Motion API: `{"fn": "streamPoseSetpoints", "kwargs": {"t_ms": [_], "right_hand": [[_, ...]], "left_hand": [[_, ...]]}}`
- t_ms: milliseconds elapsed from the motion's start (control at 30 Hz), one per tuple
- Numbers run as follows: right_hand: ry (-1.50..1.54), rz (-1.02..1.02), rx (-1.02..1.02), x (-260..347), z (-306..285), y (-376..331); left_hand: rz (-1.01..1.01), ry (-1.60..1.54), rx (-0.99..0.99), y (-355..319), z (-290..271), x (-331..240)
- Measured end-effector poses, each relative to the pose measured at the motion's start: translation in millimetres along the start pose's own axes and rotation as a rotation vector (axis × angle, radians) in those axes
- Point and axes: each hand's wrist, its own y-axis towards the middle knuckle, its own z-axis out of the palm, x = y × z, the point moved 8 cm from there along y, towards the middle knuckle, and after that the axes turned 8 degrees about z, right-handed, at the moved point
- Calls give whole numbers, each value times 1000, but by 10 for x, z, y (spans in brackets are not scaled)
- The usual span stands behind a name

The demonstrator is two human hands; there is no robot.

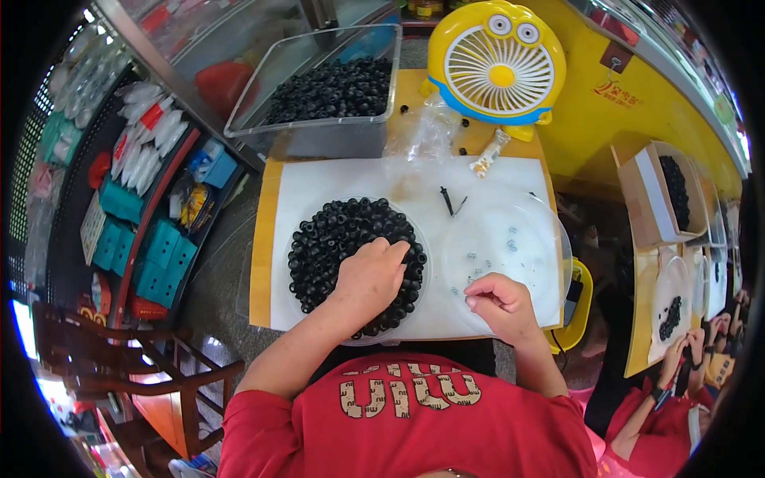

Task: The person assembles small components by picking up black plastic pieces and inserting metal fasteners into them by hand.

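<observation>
A round clear tray [426, 263] on the left of the white sheet is heaped with small black ring-like plastic pieces [335, 231]. My left hand [373, 275] rests on the right side of this heap, its fingers curled down among the pieces; the fingertips and anything in them are hidden. On the right, my right hand [504, 307] is just above the near edge of a second round clear tray [550, 239]. Its thumb and forefinger are pinched together, but what they hold is too small to make out. Tiny metallic bits [512, 231] lie scattered in that tray.
Behind the heap stands a large clear bin [319, 135] of black pieces. A yellow fan [500, 76], crumpled clear plastic [422, 139], a small wrapper [490, 151] and a thin black tool [448, 201] are nearby. At far right, another person's hands [677, 350] work beside a cardboard box [649, 199].
</observation>
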Motion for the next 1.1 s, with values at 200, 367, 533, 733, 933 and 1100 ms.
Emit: {"fn": "streamPoseSetpoints", "kwargs": {"t_ms": [200,367,533,733,933,1100], "right_hand": [[47,148,46,-33,116,-37],[230,177,167,85,414,120],[412,198,280,116,678,278],[348,242,332,71,865,319],[335,235,336,17,938,279],[218,255,315,-120,930,225]], "left_hand": [[115,-24,4,31,8,15],[-450,-1268,172,-237,250,219],[-651,-1754,180,-426,350,174],[-589,-1744,105,-554,326,225],[-582,-1755,117,-641,317,158],[-636,-1769,200,-779,373,56]]}}
